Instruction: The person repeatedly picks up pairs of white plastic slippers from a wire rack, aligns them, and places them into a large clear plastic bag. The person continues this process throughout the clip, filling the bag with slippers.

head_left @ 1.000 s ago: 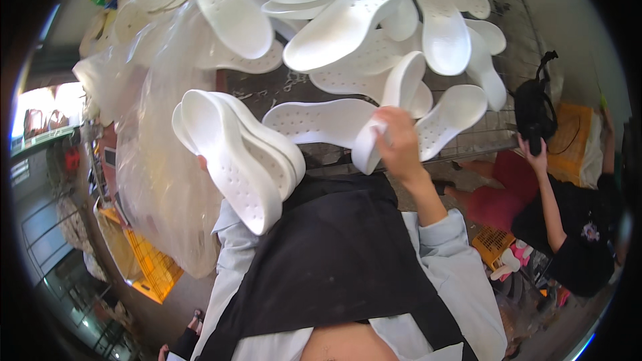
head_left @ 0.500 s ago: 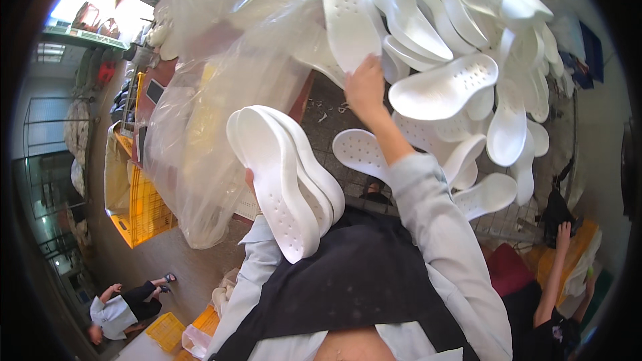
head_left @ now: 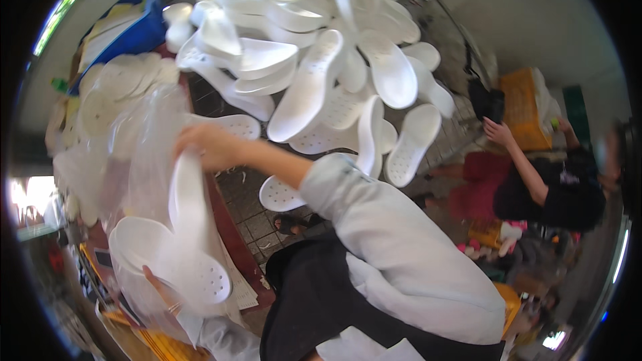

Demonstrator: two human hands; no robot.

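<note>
My right hand (head_left: 210,147) grips the upper end of a white shoe sole (head_left: 186,194), which hangs down and is blurred by motion. Below it, my left hand (head_left: 159,286) is closed around the side of several stacked white soles (head_left: 208,279); most of its fingers are hidden behind them. The lower end of the hanging sole overlaps this stack, so I cannot tell whether they touch. A clear plastic bag (head_left: 144,154) lies beside both hands. Ahead is a large heap of loose white soles (head_left: 311,73), some with small holes.
A dark red table edge (head_left: 224,227) runs beside a printed sheet (head_left: 239,291). Back left stands a blue bin (head_left: 144,27) near flat off-white pieces (head_left: 124,83). At right, a co-worker in black (head_left: 545,180) reaches toward a black object (head_left: 486,100) by a yellow crate (head_left: 525,103).
The view has swung round, putting the heap further ahead. My right hand has come away from the heap with a sole. The stack in my left hand is now beside the plastic bag.
</note>
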